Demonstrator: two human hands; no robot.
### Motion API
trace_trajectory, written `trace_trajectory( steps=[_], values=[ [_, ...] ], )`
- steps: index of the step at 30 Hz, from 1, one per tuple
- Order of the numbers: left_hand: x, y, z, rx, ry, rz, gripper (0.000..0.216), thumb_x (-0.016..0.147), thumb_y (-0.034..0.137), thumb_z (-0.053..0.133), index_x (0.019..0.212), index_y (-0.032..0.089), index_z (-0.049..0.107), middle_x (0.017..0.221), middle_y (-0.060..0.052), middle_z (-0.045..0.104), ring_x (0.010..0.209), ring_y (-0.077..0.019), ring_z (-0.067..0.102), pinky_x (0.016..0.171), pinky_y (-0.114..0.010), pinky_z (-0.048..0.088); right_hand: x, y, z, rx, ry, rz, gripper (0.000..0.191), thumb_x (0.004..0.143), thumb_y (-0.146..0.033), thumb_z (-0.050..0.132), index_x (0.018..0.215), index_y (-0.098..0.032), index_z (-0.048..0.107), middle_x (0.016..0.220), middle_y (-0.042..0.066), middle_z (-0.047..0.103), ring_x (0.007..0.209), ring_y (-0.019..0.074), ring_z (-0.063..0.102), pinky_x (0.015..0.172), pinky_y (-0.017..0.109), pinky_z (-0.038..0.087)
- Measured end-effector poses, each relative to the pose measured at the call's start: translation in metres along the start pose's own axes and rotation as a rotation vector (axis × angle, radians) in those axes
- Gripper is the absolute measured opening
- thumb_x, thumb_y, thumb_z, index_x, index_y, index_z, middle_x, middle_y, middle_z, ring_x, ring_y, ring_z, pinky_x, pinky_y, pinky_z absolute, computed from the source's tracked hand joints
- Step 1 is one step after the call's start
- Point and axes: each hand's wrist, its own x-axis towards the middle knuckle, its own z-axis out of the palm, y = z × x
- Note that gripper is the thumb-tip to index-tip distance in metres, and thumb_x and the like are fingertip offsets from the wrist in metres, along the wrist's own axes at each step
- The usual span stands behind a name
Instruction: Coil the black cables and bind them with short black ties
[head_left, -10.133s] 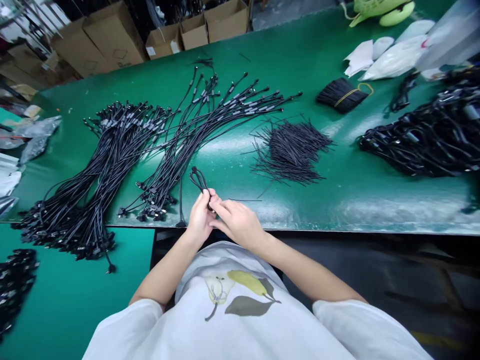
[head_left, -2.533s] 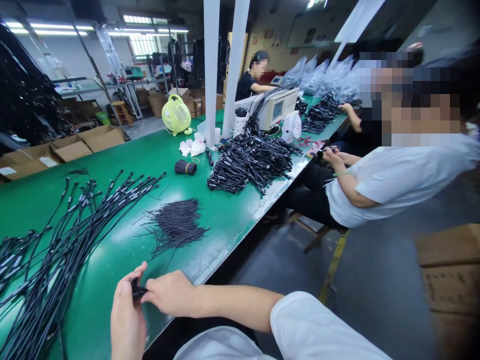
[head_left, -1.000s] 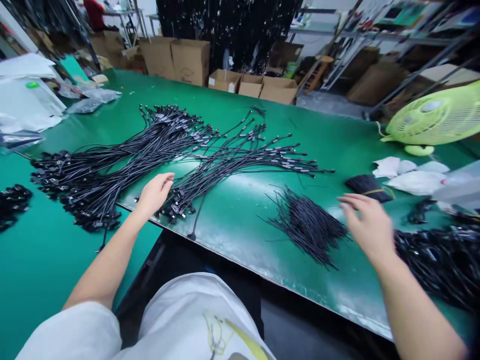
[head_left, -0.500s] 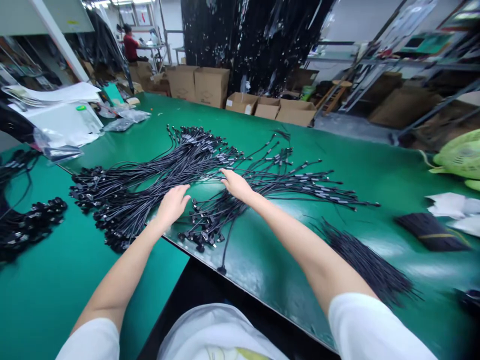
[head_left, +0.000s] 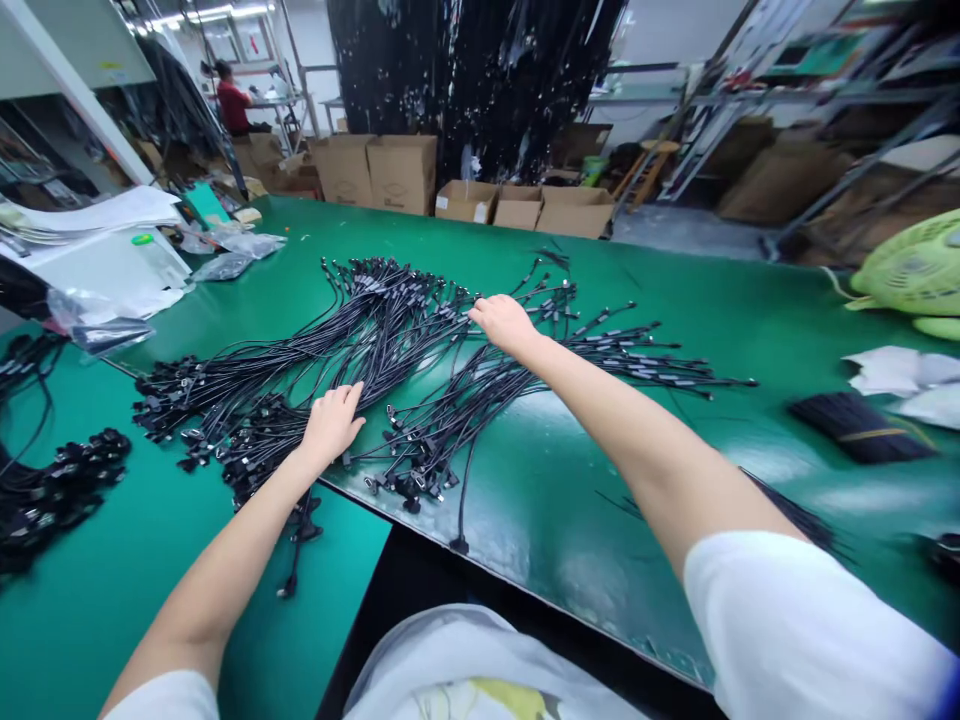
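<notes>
Person's own hands: two, left hand (head_left: 331, 428) at 8 o'clock, right hand (head_left: 504, 322) close in at 1. Black cable heaps: three. Broad heap (head_left: 349, 340) at 9, smaller heap (head_left: 484, 397) near mid-view, dark cluster (head_left: 66, 485) between 8 and 9 (single cables overlap too thickly to tally). Banded bundle (head_left: 859, 427): one, at 3. Pile of thin black strands (head_left: 796, 514): one, at 4, partly hidden. Low open cartons (head_left: 517, 210): three, 12 to 1. Green fan (head_left: 911, 265): one, 3. Wooden stool (head_left: 654, 165): one, 2. Distant person in red (head_left: 232, 102): one, 10.

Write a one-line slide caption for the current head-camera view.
Left hand and right hand at the black cables spread across a green table.
</notes>
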Motion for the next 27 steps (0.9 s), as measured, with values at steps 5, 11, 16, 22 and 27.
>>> trace_trajectory(
  steps=[5,11,16,22,27],
  values=[
    [-0.002,-0.01,0.003,0.016,0.03,-0.179,0.087,0.078,0.04,0.069,0.146,0.007,0.027,0.132,-0.027,0.048,0.119,-0.0393,0.049,0.094,-0.046,0.044,0.008,-0.012,0.016,0.02,0.018,0.017,0.028,0.096,-0.009,0.034,0.101,-0.009,0.061,0.102,0.014,0.059,0.1,0.0199,0.05,0.095,0.037,0.035],
    [-0.01,-0.032,-0.01,-0.06,-0.204,-0.206,0.08,0.077,0.038,0.064,0.14,0.001,0.031,0.129,-0.03,0.053,0.122,-0.0396,0.051,0.096,-0.045,0.042,0.032,-0.009,0.011,0.203,0.066,0.057,0.027,0.096,-0.01,0.036,0.098,-0.007,0.062,0.12,0.017,0.052,0.113,0.0239,0.042,0.098,0.037,0.031],
    [-0.001,-0.04,-0.019,-0.129,-0.362,-0.302,0.048,0.075,0.03,0.056,0.117,0.006,0.054,0.101,-0.024,0.069,0.097,-0.0382,0.066,0.081,-0.043,0.048,0.064,-0.025,0.007,0.455,0.06,0.166,0.031,0.095,-0.009,0.032,0.111,-0.005,0.059,0.128,0.02,0.046,0.112,0.0221,0.046,0.096,0.034,0.036],
    [0.017,-0.068,-0.051,-0.361,-0.424,-0.266,0.038,0.07,0.034,0.059,0.102,0.014,0.063,0.099,-0.01,0.073,0.092,-0.0291,0.068,0.078,-0.033,0.05,0.02,-0.109,0.021,0.862,-0.105,0.033,0.05,0.098,-0.051,0.032,0.104,-0.014,0.065,0.104,0.014,0.065,0.095,0.0207,0.062,0.089,0.034,0.049],
    [0.023,-0.074,-0.084,-0.955,-0.493,-0.254,0.04,0.067,0.041,0.064,0.097,0.014,0.062,0.087,-0.003,0.07,0.078,-0.0223,0.064,0.07,-0.031,0.05,0.037,-0.17,0.046,2.06,-0.659,0.19,0.09,0.084,-0.081,0.015,0.127,-0.011,0.052,0.108,0.02,0.067,0.094,0.022,0.067,0.09,0.042,0.052]
  ],
)
